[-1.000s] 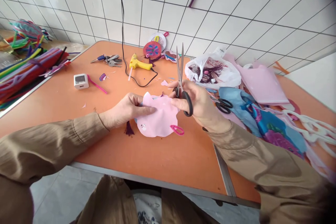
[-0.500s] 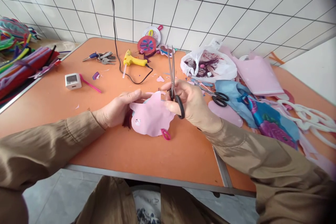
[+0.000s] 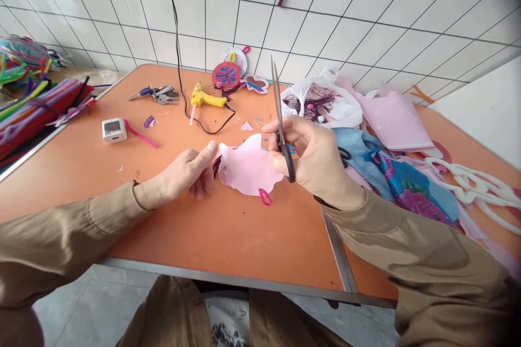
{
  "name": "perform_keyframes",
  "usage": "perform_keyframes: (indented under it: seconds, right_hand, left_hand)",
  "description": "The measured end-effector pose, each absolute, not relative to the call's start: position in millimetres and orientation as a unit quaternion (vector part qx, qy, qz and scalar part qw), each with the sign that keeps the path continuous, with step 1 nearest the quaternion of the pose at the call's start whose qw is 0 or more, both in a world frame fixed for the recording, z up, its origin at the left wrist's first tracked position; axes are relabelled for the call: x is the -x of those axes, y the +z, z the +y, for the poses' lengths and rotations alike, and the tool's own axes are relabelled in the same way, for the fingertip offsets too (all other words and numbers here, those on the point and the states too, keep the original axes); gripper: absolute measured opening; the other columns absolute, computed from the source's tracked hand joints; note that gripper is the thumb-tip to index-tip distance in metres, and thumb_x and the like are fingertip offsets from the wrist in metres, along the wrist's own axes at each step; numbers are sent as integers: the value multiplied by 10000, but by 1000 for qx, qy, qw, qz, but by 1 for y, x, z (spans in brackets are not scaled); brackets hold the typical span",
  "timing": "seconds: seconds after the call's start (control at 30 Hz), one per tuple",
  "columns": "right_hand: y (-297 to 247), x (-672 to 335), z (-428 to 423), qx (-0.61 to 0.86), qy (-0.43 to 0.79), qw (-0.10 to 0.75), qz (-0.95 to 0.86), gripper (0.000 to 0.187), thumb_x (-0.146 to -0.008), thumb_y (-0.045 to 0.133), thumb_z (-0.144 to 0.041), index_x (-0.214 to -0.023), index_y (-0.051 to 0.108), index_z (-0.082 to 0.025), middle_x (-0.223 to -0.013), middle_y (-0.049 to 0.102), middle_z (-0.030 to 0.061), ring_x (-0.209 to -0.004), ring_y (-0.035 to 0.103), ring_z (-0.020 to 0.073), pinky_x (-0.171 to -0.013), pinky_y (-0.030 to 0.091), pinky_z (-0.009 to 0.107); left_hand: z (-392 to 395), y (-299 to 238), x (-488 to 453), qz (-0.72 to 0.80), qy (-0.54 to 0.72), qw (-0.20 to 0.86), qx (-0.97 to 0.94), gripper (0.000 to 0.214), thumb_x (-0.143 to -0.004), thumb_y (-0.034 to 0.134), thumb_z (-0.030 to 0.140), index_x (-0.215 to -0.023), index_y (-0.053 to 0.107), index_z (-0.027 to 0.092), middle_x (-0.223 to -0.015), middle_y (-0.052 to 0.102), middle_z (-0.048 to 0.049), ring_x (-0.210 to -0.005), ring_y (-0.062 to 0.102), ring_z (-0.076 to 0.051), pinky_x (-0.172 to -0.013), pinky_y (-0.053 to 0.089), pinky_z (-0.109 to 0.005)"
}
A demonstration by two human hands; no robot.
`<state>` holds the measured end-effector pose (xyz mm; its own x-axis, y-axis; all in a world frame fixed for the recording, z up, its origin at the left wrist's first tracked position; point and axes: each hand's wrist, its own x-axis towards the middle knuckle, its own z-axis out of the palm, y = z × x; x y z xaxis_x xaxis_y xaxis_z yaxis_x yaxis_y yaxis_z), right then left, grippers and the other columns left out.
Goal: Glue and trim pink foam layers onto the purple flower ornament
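My right hand point(image 3: 315, 154) grips black-handled scissors point(image 3: 290, 164), their closed blades pointing up toward the wall. The thumb of that hand also pinches the right side of a pink felt cutout point(image 3: 249, 168) with a scalloped lower edge and a pointed top. A magenta loop point(image 3: 265, 197) sticks out at its lower right. At the cutout's left end a dark purple tassel point(image 3: 217, 166) shows, and my left hand point(image 3: 185, 173) is closed around its strands, thumb up and fingers curled. The cutout's underside is hidden.
Behind the hands lie a yellow glue gun point(image 3: 207, 98) with its cord, keys point(image 3: 165, 94) and a white charger point(image 3: 114, 130). Round ornaments point(image 3: 226, 75) stand by the wall. To the right are a white plastic bag point(image 3: 345, 105), blue fabric point(image 3: 358, 147) and pink felt point(image 3: 401, 119).
The pink cutout has shifted right and turned, with its tassel end now at my left fingertips. My left hand has closed. My right hand has moved right with the scissors.
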<state>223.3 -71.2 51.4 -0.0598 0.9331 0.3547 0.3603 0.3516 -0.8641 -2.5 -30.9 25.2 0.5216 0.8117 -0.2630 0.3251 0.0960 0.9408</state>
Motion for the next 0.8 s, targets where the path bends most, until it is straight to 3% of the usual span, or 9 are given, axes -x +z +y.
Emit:
perform_keyframes:
  seconds: [0.23, 0.33, 0.4, 0.5, 0.67, 0.8]
  right_hand:
    - [68, -226, -85, 451, 269, 502, -687, 242, -714, 679, -176, -920, 609, -285, -749, 572, 1, -709, 575, 160, -724, 513, 347]
    - [74, -226, -91, 444, 271, 510, -685, 238, -729, 690, -184, -926, 618, -297, -705, 555, -9, -700, 577, 167, -722, 523, 357]
    - [75, -226, -91, 447, 278, 518, -674, 228, -725, 703, -190, -911, 622, -294, -688, 546, -15, -681, 573, 162, -698, 522, 352]
    - [71, -227, -85, 450, 315, 521, -653, 252, -694, 720, -167, -898, 623, -280, -683, 539, -22, -656, 555, 144, -635, 500, 317]
    - [53, -228, -69, 477, 406, 497, -600, 288, -627, 731, -156, -881, 628, -244, -663, 543, -34, -595, 499, 117, -503, 411, 250]
    - [42, -223, -66, 493, 444, 488, -568, 285, -607, 724, -193, -869, 618, -221, -678, 561, -31, -604, 512, 115, -511, 401, 241]
  left_hand:
    - [-33, 9, -7, 412, 218, 708, -530, 801, -688, 485, 862, -783, 740, 109, -836, 722, -137, -537, 608, -166, -409, 448, -248]
    - [-33, 8, -10, 350, 267, 740, -509, 729, -741, 498, 814, -910, 740, 148, -901, 729, -126, -788, 665, -213, -639, 529, -266]
    - [-34, 10, -9, 295, 234, 789, -486, 767, -739, 460, 837, -917, 741, 146, -936, 734, -142, -878, 671, -247, -770, 532, -316]
    - [-37, 14, -7, 214, 188, 831, -479, 777, -726, 463, 846, -926, 744, 150, -946, 740, -148, -886, 677, -268, -805, 526, -354]
    - [-39, 15, -4, 160, 219, 797, -540, 482, -775, 694, 576, -1043, 747, 179, -1055, 730, -106, -1006, 659, -259, -894, 500, -345]
    - [-38, 12, -7, 260, 282, 770, -510, 279, -695, 831, 386, -845, 783, 156, -826, 728, -51, -810, 643, -178, -757, 502, -274]
